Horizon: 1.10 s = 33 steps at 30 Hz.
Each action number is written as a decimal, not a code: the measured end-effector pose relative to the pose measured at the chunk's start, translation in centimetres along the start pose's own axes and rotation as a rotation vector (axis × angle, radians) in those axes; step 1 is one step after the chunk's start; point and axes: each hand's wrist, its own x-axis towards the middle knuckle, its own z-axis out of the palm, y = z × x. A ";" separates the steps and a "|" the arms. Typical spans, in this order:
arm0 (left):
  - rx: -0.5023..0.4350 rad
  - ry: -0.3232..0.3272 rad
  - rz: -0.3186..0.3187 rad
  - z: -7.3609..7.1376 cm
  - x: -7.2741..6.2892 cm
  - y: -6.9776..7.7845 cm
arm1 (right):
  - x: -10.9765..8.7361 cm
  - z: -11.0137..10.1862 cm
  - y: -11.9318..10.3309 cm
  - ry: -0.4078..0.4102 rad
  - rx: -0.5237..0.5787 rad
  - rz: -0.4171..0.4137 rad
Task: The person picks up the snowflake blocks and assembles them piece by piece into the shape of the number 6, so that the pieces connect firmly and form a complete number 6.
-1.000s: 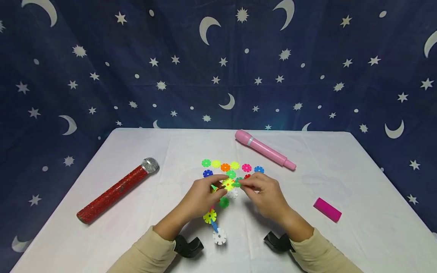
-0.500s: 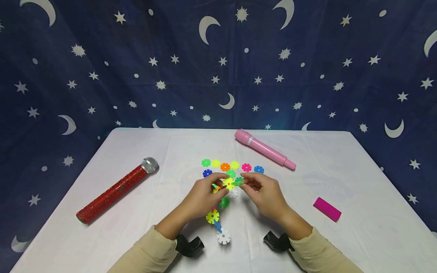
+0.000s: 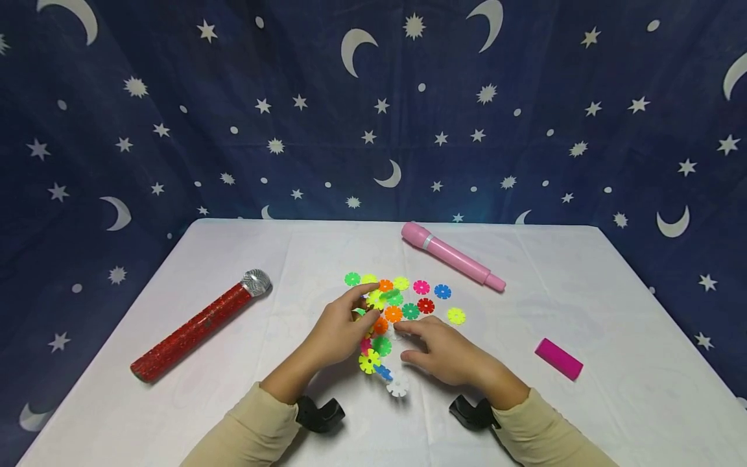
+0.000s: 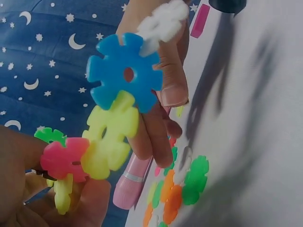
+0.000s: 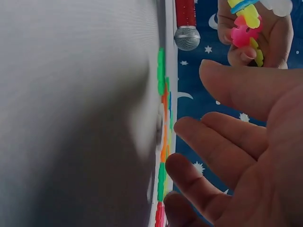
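My left hand (image 3: 338, 327) pinches a chain of interlocking flower-shaped discs between thumb and fingers, above the table. A yellow disc (image 4: 111, 135), a blue disc (image 4: 124, 71) and a pink disc (image 4: 66, 158) belong to the chain, and a white disc (image 3: 398, 385) ends it nearest me. My right hand (image 3: 446, 350) holds nothing; its fingers are loosely extended, low over the table. Its index fingertip overlaps a white disc lying there, mostly hidden. Beyond the fingertips lie loose orange (image 3: 393, 314), dark green (image 3: 410, 311) and red (image 3: 425, 305) discs.
A red microphone (image 3: 195, 331) with a silver head lies on the left of the white-covered table (image 3: 280, 259). At the back lies a pink microphone-shaped toy (image 3: 455, 257). A magenta block (image 3: 559, 359) is on the right. A starry blue cloth (image 3: 373, 110) hangs behind.
My right hand has left the discs at the chain's far end and dropped towards me, fingers spreading. My left hand has moved slightly away and left, while the chain's near end has swung right.
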 end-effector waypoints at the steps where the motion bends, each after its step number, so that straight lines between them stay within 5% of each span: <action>1: 0.005 0.001 0.002 0.0 0.0 0.0 | 0.0 0.1 0.0 -0.003 -0.009 -0.007; 8: 0.009 0.013 0.010 0.0 0.0 -0.1 | -0.1 0.0 0.0 -0.012 -0.070 0.038; 17: 0.030 0.024 0.038 0.0 -0.1 -0.1 | 0.2 -0.4 0.6 0.118 -0.098 0.102; 24: 0.030 0.028 0.033 0.0 -0.1 -0.1 | 0.2 0.0 0.5 0.115 -0.193 0.062; 33: 0.006 -0.014 0.002 0.0 -0.1 0.0 | 0.3 0.0 0.5 0.107 -0.168 0.099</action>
